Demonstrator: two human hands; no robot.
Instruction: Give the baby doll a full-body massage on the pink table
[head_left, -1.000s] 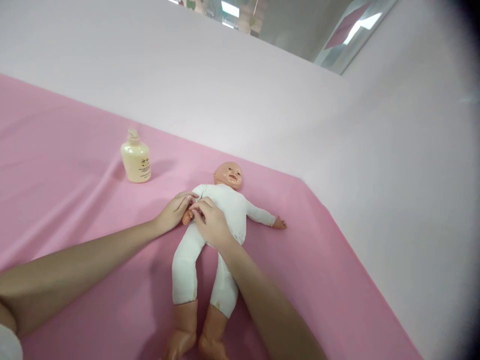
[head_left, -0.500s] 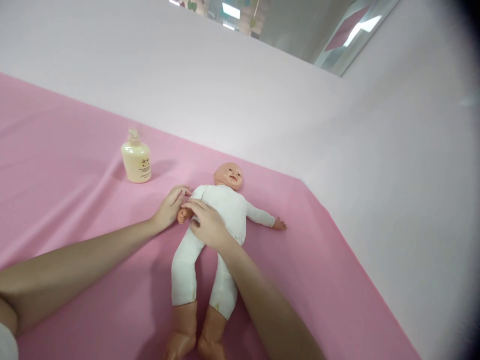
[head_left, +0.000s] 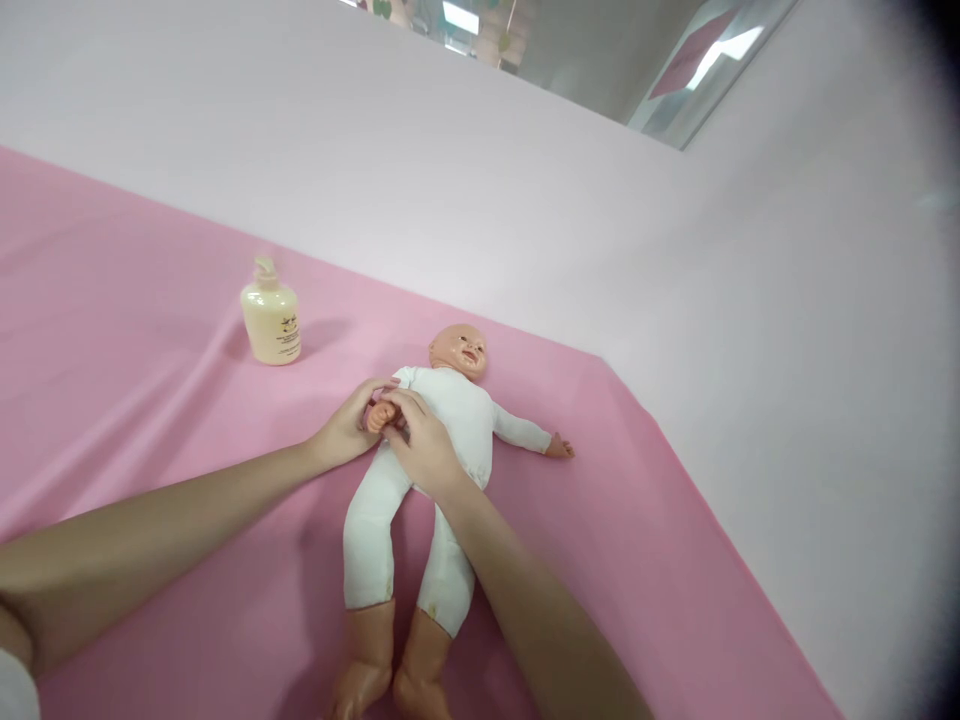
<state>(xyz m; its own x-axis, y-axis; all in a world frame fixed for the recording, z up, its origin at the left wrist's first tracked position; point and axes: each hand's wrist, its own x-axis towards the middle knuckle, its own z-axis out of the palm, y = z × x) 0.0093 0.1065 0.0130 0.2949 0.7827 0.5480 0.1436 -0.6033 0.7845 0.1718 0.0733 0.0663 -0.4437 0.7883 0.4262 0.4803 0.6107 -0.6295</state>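
Head view: my left hand (head_left: pixel 346 428) and right hand (head_left: pixel 425 448) both pinch baby doll (head_left: pixel 450 420) fist between fingertips; lotion bottle (head_left: pixel 271 322) beyond left hand.

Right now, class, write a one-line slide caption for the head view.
Left hand and right hand clasp the doll's small hand on a pink sheet, cream bottle nearby.

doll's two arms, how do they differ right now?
The doll's near arm is folded in against the body, its small hand cupped between the person's left hand and right hand. The doll's far arm lies stretched out on the pink sheet, untouched. Both wear white sleeves.
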